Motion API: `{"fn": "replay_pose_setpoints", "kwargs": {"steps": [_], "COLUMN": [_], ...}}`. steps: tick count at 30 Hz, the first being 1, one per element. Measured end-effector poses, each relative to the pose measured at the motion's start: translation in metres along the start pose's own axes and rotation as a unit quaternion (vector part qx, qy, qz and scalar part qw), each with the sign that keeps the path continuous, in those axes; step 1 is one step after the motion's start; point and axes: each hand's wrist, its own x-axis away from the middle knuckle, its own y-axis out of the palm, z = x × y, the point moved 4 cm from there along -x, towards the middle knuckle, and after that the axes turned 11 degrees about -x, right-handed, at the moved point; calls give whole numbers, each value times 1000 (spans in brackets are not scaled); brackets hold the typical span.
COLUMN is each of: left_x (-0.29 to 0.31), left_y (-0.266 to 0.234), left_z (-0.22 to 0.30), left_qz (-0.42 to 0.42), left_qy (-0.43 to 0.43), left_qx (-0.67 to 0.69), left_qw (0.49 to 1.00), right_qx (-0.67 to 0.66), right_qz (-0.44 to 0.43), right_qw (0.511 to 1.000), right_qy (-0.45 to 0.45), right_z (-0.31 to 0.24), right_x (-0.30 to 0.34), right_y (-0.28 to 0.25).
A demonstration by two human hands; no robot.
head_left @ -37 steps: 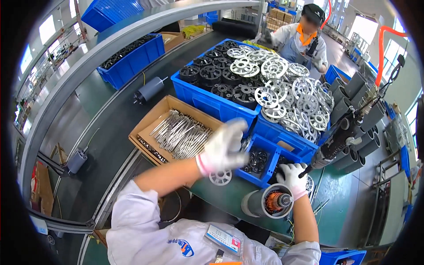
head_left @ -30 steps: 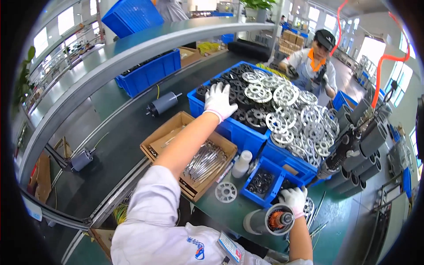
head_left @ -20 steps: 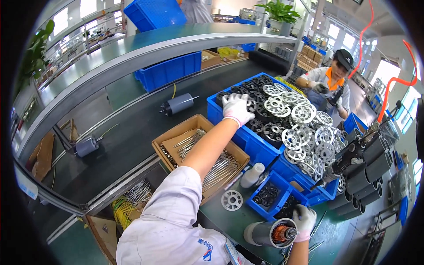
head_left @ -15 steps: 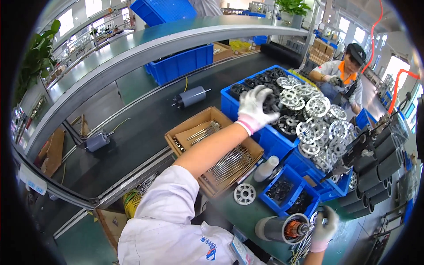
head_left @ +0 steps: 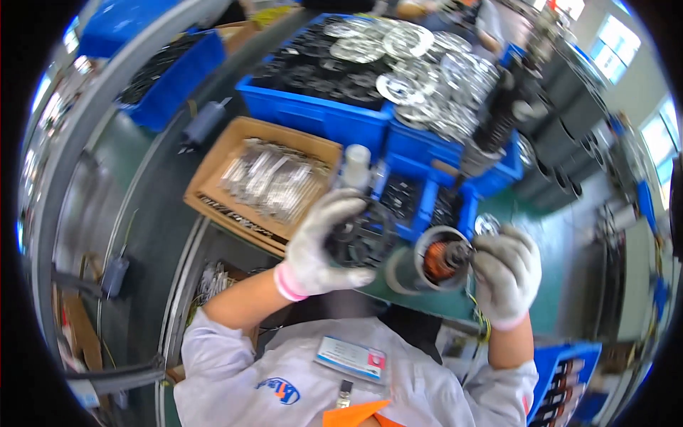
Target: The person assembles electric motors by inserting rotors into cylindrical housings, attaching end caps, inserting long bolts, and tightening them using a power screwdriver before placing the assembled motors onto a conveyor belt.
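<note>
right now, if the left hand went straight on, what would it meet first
Probably the grey cylindrical motor housing to its right, with the black round part the left hand holds touching it first; depth is unclear, so it might pass above.
</note>
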Motion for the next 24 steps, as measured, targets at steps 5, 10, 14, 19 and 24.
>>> {"fn": "replay_pose_setpoints", "kwargs": {"steps": [5, 10, 14, 19, 24], "left_x": [-22, -18, -18, -27, -29], "left_y": [12, 25, 30, 33, 32], "left_z": [13, 10, 11, 16, 19], "left_qz": [-41, -22, -33, -44, -15], "left_qy": [35, 15, 3, 20, 64], "left_qx": [30, 110, 87, 125, 140], "left_qw": [998, 994, 996, 991, 988], "right_qx": [-1, -35, -207, -156, -146], "right_qz": [-22, -74, 30, -59, -60], "right_qw": [1000, 995, 935, 954, 953], "right_qy": [22, 48, 287, 250, 260], "right_z": [8, 13, 23, 20, 18], "right_x": [3, 23, 37, 21, 18], "right_y": [-5, -6, -5, 4, 6]}}
